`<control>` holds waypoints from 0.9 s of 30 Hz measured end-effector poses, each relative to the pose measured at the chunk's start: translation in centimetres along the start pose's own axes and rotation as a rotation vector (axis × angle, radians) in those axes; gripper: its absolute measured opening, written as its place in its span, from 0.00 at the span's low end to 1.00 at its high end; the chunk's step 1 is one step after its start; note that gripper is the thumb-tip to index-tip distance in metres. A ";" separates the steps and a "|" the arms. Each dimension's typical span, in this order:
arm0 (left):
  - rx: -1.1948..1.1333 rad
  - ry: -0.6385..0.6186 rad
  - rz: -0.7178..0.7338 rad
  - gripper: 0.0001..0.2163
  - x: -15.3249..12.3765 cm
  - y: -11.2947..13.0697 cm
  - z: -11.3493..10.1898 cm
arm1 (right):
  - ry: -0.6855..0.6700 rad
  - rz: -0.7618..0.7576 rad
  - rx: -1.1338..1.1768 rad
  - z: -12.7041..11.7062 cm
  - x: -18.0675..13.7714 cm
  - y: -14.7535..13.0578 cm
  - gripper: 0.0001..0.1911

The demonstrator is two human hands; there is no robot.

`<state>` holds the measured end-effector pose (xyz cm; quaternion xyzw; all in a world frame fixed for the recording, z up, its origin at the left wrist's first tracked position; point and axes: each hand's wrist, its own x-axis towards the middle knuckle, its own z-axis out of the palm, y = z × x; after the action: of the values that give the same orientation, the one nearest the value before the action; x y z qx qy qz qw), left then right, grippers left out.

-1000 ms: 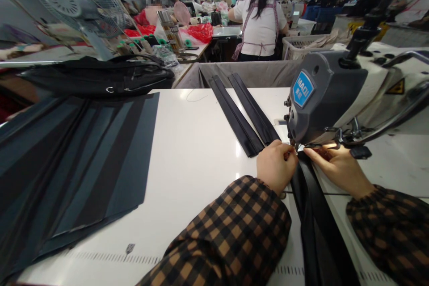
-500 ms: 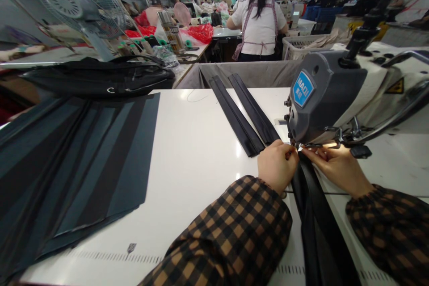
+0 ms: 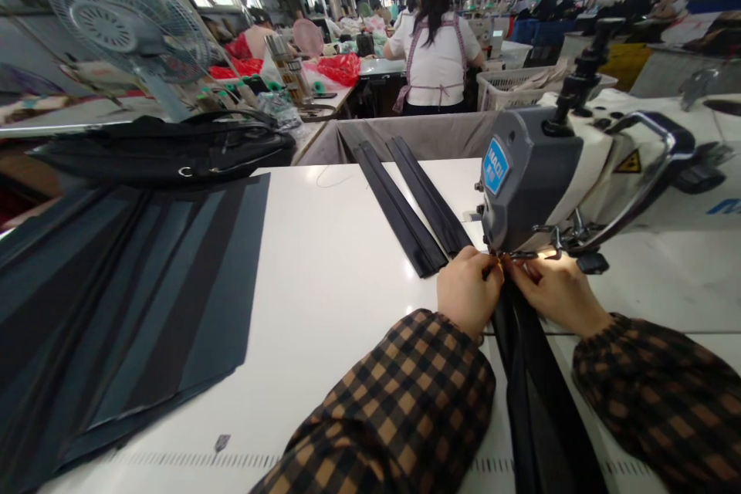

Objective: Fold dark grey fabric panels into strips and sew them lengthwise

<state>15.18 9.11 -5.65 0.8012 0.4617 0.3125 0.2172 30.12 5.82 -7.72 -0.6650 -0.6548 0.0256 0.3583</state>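
A long black fabric strip [image 3: 536,370] runs from the front edge of the table up to the needle area of the sewing machine [image 3: 521,170]. My left hand [image 3: 468,285] is closed, its fingers pinching the left side of the strip's far end just below the machine head. On the other side, my right hand [image 3: 559,293] pinches the strip's right edge, close under the presser area. Both sets of fingertips nearly meet there, and the needle itself is hard to make out. Two more black strips [image 3: 402,216] lie side by side beyond my left hand.
Dark blue-green fabric panels [image 3: 174,301] are piled on the left of the white table [image 3: 306,309]. Behind them lie a black bag [image 3: 162,150] and a standing fan [image 3: 124,23]. Another person [image 3: 437,54] sits ahead, facing away, beside a white basket [image 3: 509,89].
The whole view has shifted a little, so the machine and hands appear further left. Both hands keep their pinch on the strip near the needle.
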 end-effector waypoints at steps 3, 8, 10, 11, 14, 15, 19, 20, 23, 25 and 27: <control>-0.060 0.024 -0.034 0.04 -0.7 0.1 -0.9 | 0.034 0.101 0.084 -0.4 0.0 0.4 0.12; -0.055 -0.074 0.087 0.06 -3.3 0.7 -2.0 | 0.021 0.188 0.359 -2.8 -0.5 1.2 0.10; 0.004 -0.111 0.172 0.09 -4.1 1.1 -2.0 | -0.033 0.185 0.430 -3.5 -0.9 1.2 0.11; 0.041 -0.130 0.203 0.10 -4.3 1.3 -2.0 | -0.057 0.183 0.440 -3.7 -1.2 1.1 0.11; 0.146 -0.191 0.247 0.12 -4.4 1.7 -2.0 | -0.085 0.181 0.372 -3.5 -1.8 0.9 0.11; 0.176 -0.209 0.256 0.12 -4.4 1.7 -2.0 | -0.079 0.180 0.324 -3.3 -2.0 0.8 0.11; 0.249 -0.253 0.288 0.15 -4.1 1.7 -2.1 | -0.082 0.136 0.139 -3.2 -2.7 0.8 0.10; 0.261 -0.260 0.293 0.16 -4.1 1.7 -2.2 | -0.097 0.117 0.120 -3.4 -3.0 0.7 0.09; 0.304 -0.261 0.289 0.16 -4.2 1.8 -2.1 | -0.168 -0.005 0.079 -4.1 -3.7 -0.2 0.08; 0.331 -0.249 0.283 0.16 -4.3 1.9 -2.1 | -0.224 -0.118 0.037 -4.3 -4.0 -1.0 0.10; 0.349 -0.246 0.284 0.15 -4.3 2.0 -2.0 | -0.250 -0.186 -0.004 -3.9 -3.6 -1.6 0.11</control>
<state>13.34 4.52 -4.22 0.9154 0.3615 0.1558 0.0841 30.20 0.65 -5.55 -0.5938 -0.7531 0.0735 0.2736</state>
